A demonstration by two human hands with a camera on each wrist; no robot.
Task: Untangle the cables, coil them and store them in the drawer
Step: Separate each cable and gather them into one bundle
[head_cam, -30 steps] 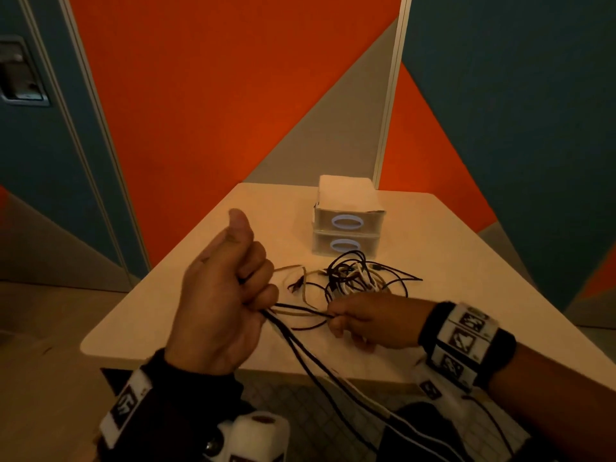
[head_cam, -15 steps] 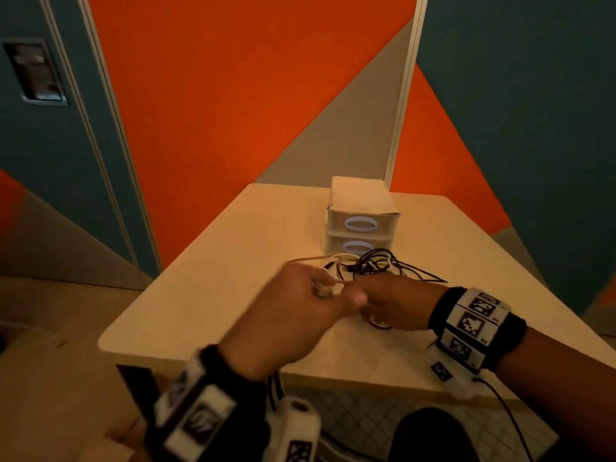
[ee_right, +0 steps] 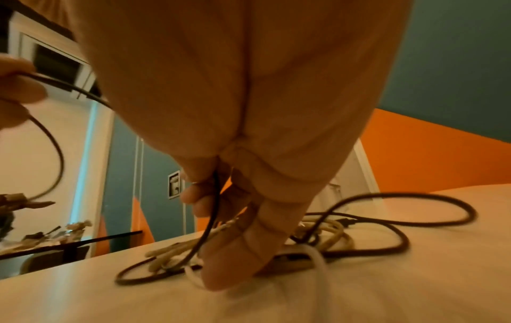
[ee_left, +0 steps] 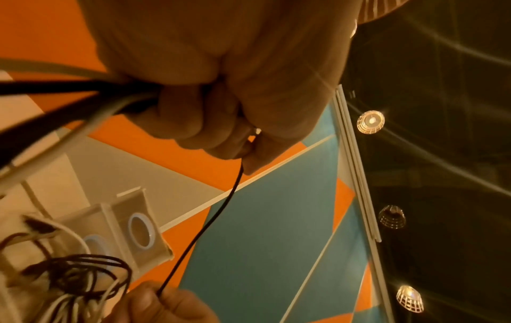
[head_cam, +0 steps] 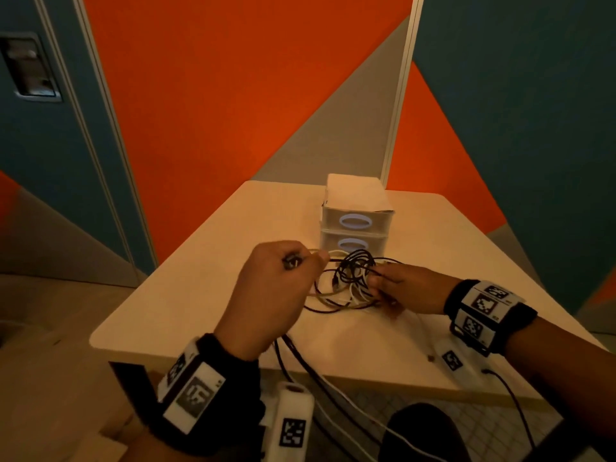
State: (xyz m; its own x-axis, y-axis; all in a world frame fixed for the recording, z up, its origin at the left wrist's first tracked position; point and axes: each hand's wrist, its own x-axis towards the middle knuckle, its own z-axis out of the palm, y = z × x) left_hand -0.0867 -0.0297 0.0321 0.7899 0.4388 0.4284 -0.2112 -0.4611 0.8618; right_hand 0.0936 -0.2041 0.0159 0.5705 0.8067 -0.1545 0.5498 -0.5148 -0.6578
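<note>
Head view shows my left hand [head_cam: 271, 291] fisting several light, limp cables [head_cam: 350, 281], my right hand [head_cam: 405, 288] pinching one thin black strand, so I'd grip near plugs.

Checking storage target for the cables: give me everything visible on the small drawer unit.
The drawer unit is a small, pale, plastic-looking box with two stacked drawers, each with a whitish oval ring pull on its front. Both drawers look closed. It stands upright on the table, toward the far side, fronts facing the person. The cable tangle lies right in front of the lower drawer; whether a cable touches it cannot be told. Neither hand touches it. Its contents are not visible.
</note>
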